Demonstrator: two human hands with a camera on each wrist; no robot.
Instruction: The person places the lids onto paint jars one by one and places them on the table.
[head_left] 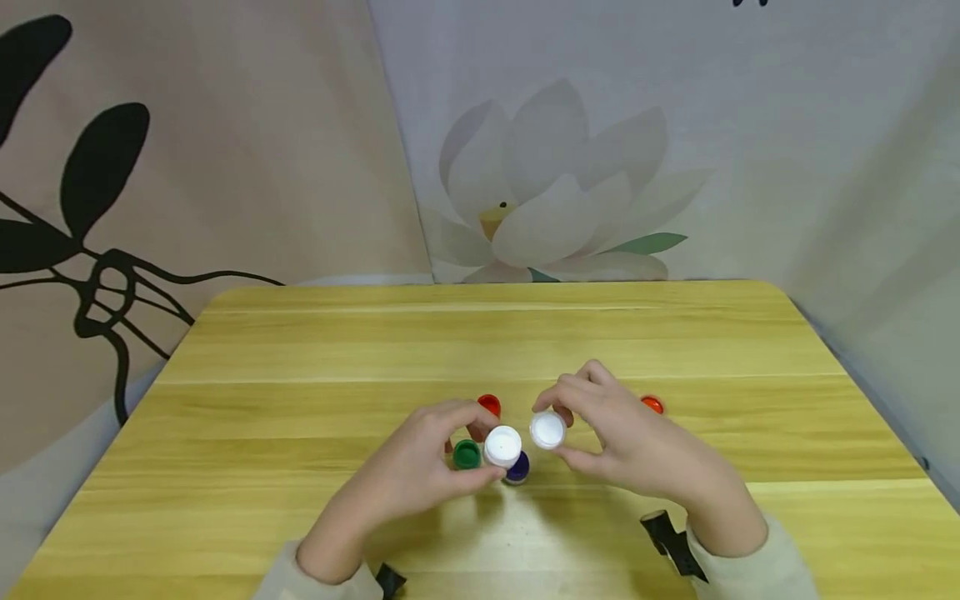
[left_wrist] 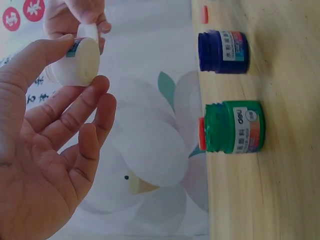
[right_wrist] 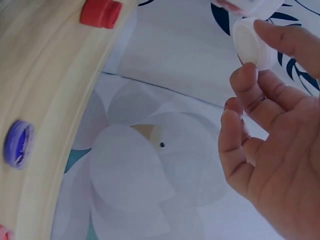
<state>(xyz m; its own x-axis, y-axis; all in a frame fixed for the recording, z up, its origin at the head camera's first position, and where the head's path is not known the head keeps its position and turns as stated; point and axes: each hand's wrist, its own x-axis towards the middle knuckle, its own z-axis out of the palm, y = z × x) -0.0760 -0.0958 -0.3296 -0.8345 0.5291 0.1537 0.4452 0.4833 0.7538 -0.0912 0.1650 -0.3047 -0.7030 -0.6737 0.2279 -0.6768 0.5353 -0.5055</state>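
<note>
My left hand [head_left: 427,454] pinches a small white paint jar [head_left: 502,447] between thumb and fingers, lifted above the table. In the left wrist view its label is partly under the thumb. My right hand [head_left: 622,433] holds a round white lid [head_left: 547,431] by its rim, close beside the jar. Below the jar stand an uncapped green paint jar [left_wrist: 235,127] and a dark blue paint jar [left_wrist: 223,52]. A red paint jar [head_left: 489,406] is just behind the left fingertips.
An orange-red lid [head_left: 652,405] lies on the wooden table [head_left: 300,350] behind the right wrist. The right wrist view also shows a blue lid [right_wrist: 19,144] on the tabletop. A printed cloth [head_left: 570,183] hangs beyond the far edge.
</note>
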